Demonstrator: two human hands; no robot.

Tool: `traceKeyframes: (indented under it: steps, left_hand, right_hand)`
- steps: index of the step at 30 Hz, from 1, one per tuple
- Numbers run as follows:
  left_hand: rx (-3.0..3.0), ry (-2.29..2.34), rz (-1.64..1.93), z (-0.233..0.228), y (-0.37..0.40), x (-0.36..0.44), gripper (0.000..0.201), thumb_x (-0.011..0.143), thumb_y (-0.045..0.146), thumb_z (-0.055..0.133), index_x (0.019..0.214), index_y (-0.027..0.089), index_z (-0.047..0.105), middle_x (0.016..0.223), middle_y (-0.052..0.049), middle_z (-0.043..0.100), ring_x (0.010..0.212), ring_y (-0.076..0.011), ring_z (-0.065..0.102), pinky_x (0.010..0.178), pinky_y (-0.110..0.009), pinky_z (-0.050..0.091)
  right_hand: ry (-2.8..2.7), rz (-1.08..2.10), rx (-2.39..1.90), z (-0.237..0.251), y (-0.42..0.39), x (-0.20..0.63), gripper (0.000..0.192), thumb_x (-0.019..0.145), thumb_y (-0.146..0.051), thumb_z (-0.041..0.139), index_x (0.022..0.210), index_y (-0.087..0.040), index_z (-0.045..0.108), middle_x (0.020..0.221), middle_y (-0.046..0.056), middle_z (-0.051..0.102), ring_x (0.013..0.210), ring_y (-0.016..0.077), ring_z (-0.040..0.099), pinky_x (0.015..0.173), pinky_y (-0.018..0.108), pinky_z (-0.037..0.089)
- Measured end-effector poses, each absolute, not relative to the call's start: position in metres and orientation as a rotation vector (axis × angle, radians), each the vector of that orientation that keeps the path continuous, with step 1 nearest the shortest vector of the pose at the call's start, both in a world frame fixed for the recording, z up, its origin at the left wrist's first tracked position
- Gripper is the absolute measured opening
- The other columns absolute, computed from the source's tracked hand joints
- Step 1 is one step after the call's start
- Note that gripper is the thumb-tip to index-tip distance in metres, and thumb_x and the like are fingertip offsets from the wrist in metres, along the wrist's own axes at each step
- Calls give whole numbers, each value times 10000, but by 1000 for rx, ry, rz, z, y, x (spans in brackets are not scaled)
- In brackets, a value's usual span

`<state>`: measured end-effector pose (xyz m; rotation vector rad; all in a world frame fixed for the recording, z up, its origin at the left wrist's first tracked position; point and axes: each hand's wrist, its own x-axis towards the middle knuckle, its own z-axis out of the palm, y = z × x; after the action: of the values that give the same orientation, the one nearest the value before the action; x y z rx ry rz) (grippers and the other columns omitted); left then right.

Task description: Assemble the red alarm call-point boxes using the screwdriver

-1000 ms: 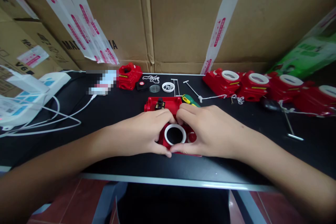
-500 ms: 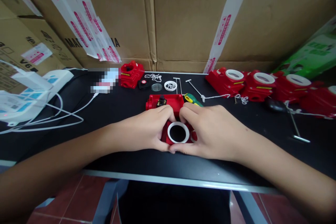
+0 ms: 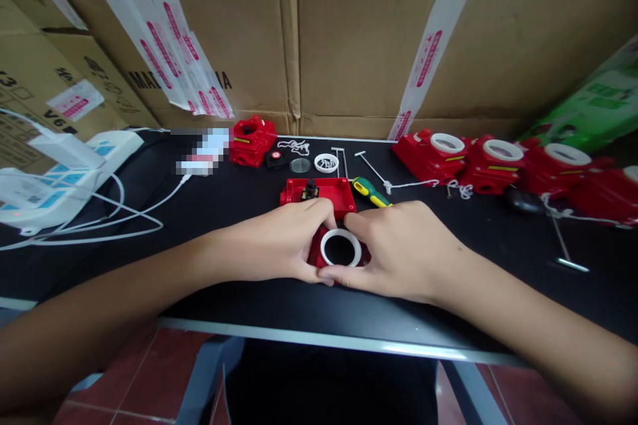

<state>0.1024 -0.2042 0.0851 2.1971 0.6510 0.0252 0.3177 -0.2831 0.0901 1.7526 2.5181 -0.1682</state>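
Red plastic fills the middle of the frame in the head view: we have both hands around a red housing point(image 3: 339, 254) with a white ring point(image 3: 341, 248) seated on its round opening, resting on the black table point(image 3: 239, 212) just below centre. Our left hand point(image 3: 279, 242) wraps the housing's left side, fingers curled together and clamped on it, thumb low at the near edge; our right hand point(image 3: 406, 249) closes on the right side in the same way, forefinger along the top of the ring and thumb meeting the left thumb at the bottom. To do this well, we judge that pressure should be even all round the ring, thumbs and forefingers squeezing together so that it sits flat rather than tilted, while the housing stays pressed on the table and does not slide. Just above our fingers lies an open red tray-like half point(image 3: 319, 191) with a small black part point(image 3: 310, 190) in it, near enough to be knocked, so we keep our knuckles low. A green and yellow screwdriver point(image 3: 371, 192) lies just right of it. Farther up sit a loose white ring point(image 3: 326, 163), a clear disc point(image 3: 300, 165) and another red housing point(image 3: 252, 141); at the upper right, a row of finished red housings point(image 3: 498, 159). White cables point(image 3: 100, 222) trail at the left.
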Motion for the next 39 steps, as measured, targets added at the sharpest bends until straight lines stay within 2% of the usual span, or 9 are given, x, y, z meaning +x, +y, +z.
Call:
traceKeyframes:
  steps: [4, 8, 18, 24, 39]
  left_hand:
    - [2205, 650, 14, 87, -204, 104, 495, 774, 385, 922, 1075, 222, 565, 810, 45, 665, 734, -197, 680, 721, -315, 467]
    - [2185, 634, 15, 87, -203, 104, 494, 768, 362, 927, 1062, 231, 553, 799, 55, 666, 729, -198, 688, 714, -311, 466]
    - [2161, 631, 50, 83, -204, 102, 504, 792, 421, 928, 1069, 234, 550, 806, 51, 670, 732, -202, 690, 741, -328, 486]
    - [2177, 630, 40, 81, -204, 102, 520, 790, 424, 936, 1068, 234, 540, 803, 49, 675, 739, -205, 696, 749, -337, 499]
    - [2193, 595, 27, 78, -201, 101, 501, 834, 482, 908, 1052, 226, 537, 839, 22, 683, 767, -214, 706, 730, -342, 490]
  right_hand:
    - [2538, -213, 1745, 92, -284, 317, 637, 959, -811, 536, 894, -204, 717, 852, 84, 809, 670, 241, 712, 589, 325, 221]
    - [2556, -231, 1716, 92, -282, 318, 635, 943, -811, 574, 895, -197, 728, 855, 84, 811, 677, 239, 713, 589, 323, 235]
    - [2720, -217, 1644, 87, -278, 323, 517, 905, -703, 681, 871, -188, 719, 817, 46, 783, 670, 216, 683, 631, 333, 259]
    - [2781, -241, 1587, 85, -275, 326, 497, 875, -680, 706, 786, -193, 664, 774, 29, 758, 631, 190, 629, 696, 345, 332]
    - [2863, -323, 1471, 84, -273, 329, 466, 906, -638, 749, 838, -187, 655, 786, 28, 733, 627, 174, 593, 758, 354, 406]
